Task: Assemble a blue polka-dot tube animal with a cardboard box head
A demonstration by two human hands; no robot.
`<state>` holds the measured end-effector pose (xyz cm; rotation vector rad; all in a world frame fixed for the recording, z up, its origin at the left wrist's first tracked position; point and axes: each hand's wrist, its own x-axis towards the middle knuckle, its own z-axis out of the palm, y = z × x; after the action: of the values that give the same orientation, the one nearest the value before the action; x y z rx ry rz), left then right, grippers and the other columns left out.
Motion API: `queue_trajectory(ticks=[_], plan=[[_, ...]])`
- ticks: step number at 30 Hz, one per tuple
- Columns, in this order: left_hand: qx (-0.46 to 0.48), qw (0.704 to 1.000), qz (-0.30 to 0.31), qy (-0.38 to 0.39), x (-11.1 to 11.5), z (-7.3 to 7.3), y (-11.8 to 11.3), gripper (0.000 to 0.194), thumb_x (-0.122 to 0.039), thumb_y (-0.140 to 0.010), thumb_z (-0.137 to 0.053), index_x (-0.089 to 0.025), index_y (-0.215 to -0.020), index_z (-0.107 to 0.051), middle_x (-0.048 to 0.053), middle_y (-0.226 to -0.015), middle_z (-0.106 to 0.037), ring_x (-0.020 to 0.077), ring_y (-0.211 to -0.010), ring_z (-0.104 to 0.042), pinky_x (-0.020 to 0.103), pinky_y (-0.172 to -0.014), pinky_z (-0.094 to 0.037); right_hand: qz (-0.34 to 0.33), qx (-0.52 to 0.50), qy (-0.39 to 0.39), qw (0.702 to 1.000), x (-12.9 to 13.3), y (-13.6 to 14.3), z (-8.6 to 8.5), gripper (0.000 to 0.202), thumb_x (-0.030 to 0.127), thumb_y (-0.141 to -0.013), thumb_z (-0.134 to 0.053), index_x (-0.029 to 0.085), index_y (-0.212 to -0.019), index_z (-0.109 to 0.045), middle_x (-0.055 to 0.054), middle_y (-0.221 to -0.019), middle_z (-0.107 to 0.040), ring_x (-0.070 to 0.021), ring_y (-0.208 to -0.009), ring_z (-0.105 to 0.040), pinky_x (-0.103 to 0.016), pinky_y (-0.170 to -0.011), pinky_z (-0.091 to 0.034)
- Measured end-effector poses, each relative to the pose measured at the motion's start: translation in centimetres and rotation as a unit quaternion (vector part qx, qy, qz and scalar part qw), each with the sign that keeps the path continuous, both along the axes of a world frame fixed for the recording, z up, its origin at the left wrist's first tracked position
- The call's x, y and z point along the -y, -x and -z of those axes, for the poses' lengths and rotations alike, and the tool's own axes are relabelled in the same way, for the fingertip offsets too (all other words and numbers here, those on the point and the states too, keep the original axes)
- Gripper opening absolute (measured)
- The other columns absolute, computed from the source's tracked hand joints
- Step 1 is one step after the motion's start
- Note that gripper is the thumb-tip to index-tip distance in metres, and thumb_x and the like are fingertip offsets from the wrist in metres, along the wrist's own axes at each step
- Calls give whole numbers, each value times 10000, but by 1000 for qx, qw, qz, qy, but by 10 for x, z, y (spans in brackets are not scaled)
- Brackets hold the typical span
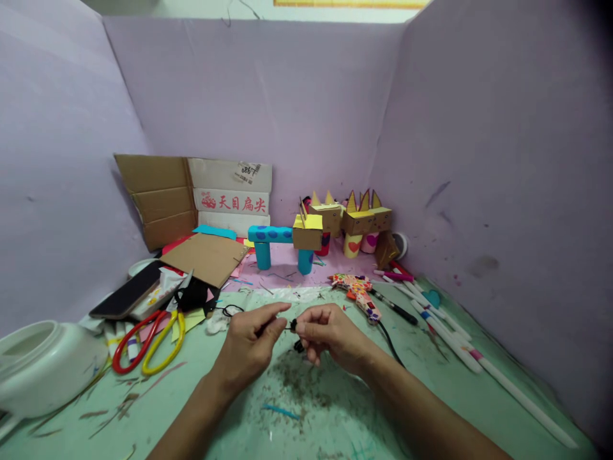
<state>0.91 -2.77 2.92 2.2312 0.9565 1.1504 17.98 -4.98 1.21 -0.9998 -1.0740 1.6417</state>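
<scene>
Both hands meet above the middle of the green table cover. My right hand (pixel 330 332) pinches a small black piece (pixel 294 324) between thumb and fingertips; its exact kind is too small to tell. Facing it, my left hand (pixel 256 338) has its thumb and fingers curled close together at the piece's left side, with something dark and thin partly hidden in them. Another small black bit (pixel 299 346) shows just under the right fingers. Beyond them stands a blue tube figure (pixel 271 235) with a cardboard box head (pixel 307 238).
A patterned glue gun (pixel 357 291) lies right of centre, its cord running toward me. White markers (pixel 445 335) line the right side. Scissors with red and yellow handles (pixel 163 342), a phone (pixel 128 291) and a white pot (pixel 48 364) are left. Cardboard (pixel 208 259) and more box-headed figures (pixel 366 223) stand behind.
</scene>
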Motion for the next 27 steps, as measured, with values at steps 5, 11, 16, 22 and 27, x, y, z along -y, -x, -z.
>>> queue_trajectory(ticks=[5,11,16,22,27], plan=[[38,992,-39,114,3,-3,-4,269,-293,-749,-539,-96,-824,-706,-25,-442,-477,85,-394,-367,200,-383,-275,18,7,-8,1000,0,0,-1,294,367,-550,-752,130,-657,-614,28,-479,-591,-69,-331,-507,-160,-323,-377],[47,989,-33,136,5,-2,-8,296,-325,-722,-567,-99,-858,-701,-55,-438,-396,73,-400,-290,199,-387,-232,22,51,-20,998,0,2,-1,272,361,-562,-726,128,-657,-623,23,-470,-589,-73,-337,-505,-164,-322,-372],[18,984,-47,173,8,1,-14,341,-419,-719,-587,-104,-815,-673,-79,-425,-328,69,-404,-278,197,-408,-219,42,99,-49,993,1,6,-2,177,284,-593,-657,119,-654,-640,42,-447,-550,-71,-331,-491,-170,-331,-378],[41,967,-56,243,6,1,-15,377,-506,-739,-526,-148,-621,-540,-66,-447,-353,74,-421,-283,209,-414,-203,102,118,-78,985,3,11,-3,155,292,-619,-610,141,-651,-602,51,-479,-525,-86,-334,-492,-190,-323,-372],[54,964,-43,256,5,2,-13,429,-542,-790,-445,-163,-594,-496,-55,-458,-373,85,-438,-317,217,-435,-230,154,169,-180,957,1,12,7,132,252,-671,-578,140,-693,-644,18,-527,-566,-92,-391,-496,-208,-375,-393]])
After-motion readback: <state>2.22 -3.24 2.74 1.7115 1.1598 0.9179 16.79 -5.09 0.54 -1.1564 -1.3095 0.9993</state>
